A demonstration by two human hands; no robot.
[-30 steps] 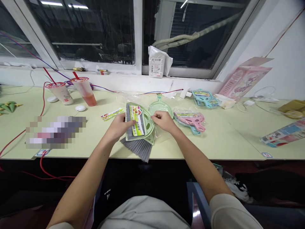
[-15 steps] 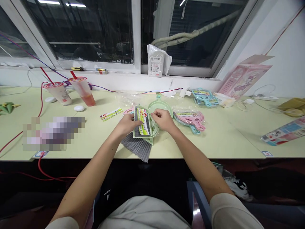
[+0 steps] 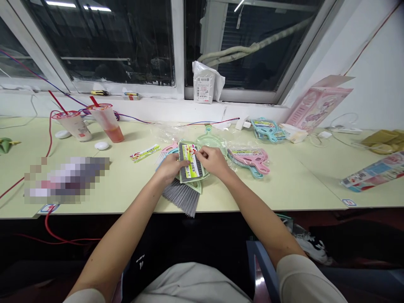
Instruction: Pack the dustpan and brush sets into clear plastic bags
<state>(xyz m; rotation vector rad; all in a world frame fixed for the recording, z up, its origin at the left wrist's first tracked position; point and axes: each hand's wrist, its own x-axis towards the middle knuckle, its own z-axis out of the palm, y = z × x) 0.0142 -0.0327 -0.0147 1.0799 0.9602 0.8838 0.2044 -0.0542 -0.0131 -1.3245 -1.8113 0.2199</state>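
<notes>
Head view: looking at labelled brush pack (image 3: pixel 191 167), held near tabletop (image 3: pixel 293 181) front edge, grey bristles (image 3: pixel 183 198) at 6 o'clock. Both hands gripping: clamped by left hand (image 3: pixel 172 169) from 9, likely for steadiness; pinched at 2 o'clock edge by right hand (image 3: pixel 213 160), exact hold hidden. Beyond, noting green dustpan (image 3: pixel 211 141) at 1, pink pack (image 3: pixel 252 158) at 3, perhaps spaced for working room.
</notes>
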